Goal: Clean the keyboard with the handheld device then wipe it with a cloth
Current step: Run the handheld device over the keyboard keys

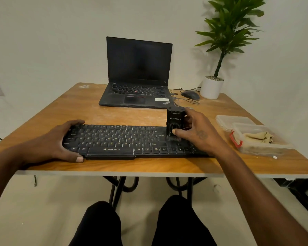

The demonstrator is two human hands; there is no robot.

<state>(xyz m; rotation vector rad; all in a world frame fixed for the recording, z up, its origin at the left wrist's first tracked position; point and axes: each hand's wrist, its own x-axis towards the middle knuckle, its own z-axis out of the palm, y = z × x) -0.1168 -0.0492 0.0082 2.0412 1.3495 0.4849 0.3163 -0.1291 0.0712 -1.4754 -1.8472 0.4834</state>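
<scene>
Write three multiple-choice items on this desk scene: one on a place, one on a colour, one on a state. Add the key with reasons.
1. Where does the cloth lie?
A. on the keyboard
B. in the clear plastic box
C. on the laptop

2. What colour is the pot of the plant?
A. white
B. black
C. red

3. What is the right hand doing?
A. resting flat on the table
B. gripping the mouse
C. holding the handheld device upright on the keyboard

Key: 1 B, the cloth sits inside the box at the right. 2 A, the pot is plainly white. 3 C, its fingers wrap the device over the right end of the keyboard.
</scene>
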